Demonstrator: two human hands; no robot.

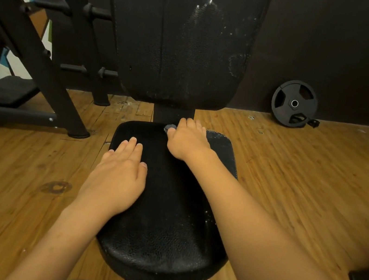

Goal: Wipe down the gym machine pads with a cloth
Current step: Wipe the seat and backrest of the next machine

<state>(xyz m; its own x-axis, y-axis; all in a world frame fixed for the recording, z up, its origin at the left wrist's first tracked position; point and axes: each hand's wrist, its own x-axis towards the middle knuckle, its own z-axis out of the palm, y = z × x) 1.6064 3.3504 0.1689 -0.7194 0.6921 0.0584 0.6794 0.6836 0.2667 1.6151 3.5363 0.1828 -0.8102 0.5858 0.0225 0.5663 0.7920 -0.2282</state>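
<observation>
On the seat pad (163,234), the cloth (170,127) lies bunched under the right hand (189,142), its grip curled.

The left hand (118,177) lies flat, fingers straight, on the left side of the black seat pad (163,234). The right hand (188,140) rests at the pad's far edge with its fingers (190,123) bent over that edge, holding a grey cloth (170,127) that shows only beside the thumb. The upright back pad (182,41) carries pale streaks; a weight plate (293,103) leans against the wall on the wooden floor (319,174).
</observation>
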